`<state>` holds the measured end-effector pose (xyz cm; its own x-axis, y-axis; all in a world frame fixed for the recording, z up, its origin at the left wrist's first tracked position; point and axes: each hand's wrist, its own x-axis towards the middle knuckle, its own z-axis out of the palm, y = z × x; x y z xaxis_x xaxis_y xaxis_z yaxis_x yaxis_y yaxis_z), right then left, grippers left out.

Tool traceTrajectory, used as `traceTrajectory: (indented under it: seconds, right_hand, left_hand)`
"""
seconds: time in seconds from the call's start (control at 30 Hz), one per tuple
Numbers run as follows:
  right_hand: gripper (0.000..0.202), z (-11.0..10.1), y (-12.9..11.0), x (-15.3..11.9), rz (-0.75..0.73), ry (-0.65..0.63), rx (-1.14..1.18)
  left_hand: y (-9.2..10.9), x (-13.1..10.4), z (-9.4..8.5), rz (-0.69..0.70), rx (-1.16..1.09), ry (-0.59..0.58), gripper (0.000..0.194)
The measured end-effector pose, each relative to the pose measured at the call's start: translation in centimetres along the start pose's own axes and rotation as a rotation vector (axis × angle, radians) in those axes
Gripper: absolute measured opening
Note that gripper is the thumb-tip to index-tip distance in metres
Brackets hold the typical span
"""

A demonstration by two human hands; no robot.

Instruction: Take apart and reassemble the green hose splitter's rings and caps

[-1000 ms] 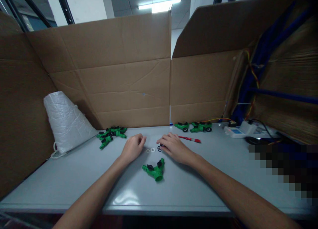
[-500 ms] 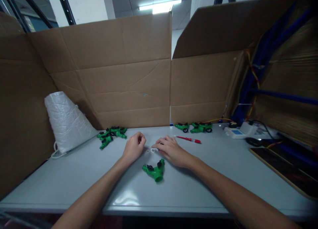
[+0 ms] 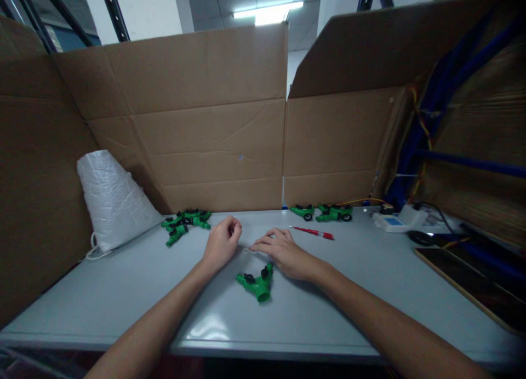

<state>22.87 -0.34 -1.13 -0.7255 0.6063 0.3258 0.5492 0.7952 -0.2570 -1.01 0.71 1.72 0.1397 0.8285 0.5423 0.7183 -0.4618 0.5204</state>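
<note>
My left hand rests on the table with its fingers curled closed; what they hold, if anything, is hidden. To its right, my right hand reaches over the table, fingers extended, the fingertips at small white rings that lie between the hands. Just below the hands sits a green Y-shaped fitting with two black valve handles, its wide round opening toward me. A red screwdriver lies beyond my right hand.
Several green fittings are at the back left, and more green fittings at the back right. A white wrapped bag leans at the left. A power strip and a dark panel are on the right. Cardboard walls the back.
My right hand has moved slightly down and left, its fingertips now covering part of the white rings. The left hand has hardly moved. The view has shifted a little.
</note>
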Motion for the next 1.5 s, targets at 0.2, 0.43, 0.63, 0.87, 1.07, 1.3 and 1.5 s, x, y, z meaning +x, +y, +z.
traceTrajectory:
  seconds: [0.2,0.43,0.63,0.87,1.07,1.3,1.5]
  right_hand:
    - [0.076,-0.1,-0.2,-0.1,0.006,-0.013,0.003]
    - [0.047,-0.1,-0.1,0.2,0.026,0.093,0.005]
    - [0.021,-0.6,0.0,0.6,0.054,0.255,-0.016]
    - [0.009,-0.9,0.3,0.5,0.109,0.315,-0.053]
    - [0.01,-0.8,0.3,0.7,0.108,0.329,-0.057]
    - [0.02,-0.8,0.3,0.7,0.102,0.296,-0.04]
    - [0.026,-1.0,0.1,0.7,0.091,0.283,-0.023]
  left_hand:
    - [0.0,0.0,-0.1,-0.003,0.005,0.005,0.015]
    - [-0.2,0.2,-0.2,-0.013,0.03,0.019,0.015]
    - [-0.3,0.1,-0.1,-0.006,0.04,0.008,0.016]
    - [-0.3,0.1,-0.1,-0.011,0.04,-0.012,0.017]
    - [-0.3,0.2,-0.1,-0.003,0.044,-0.023,0.017]
    - [-0.3,0.3,-0.4,0.022,0.053,-0.005,0.017]
    - [-0.1,0.3,-0.4,0.042,0.051,-0.014,0.017]
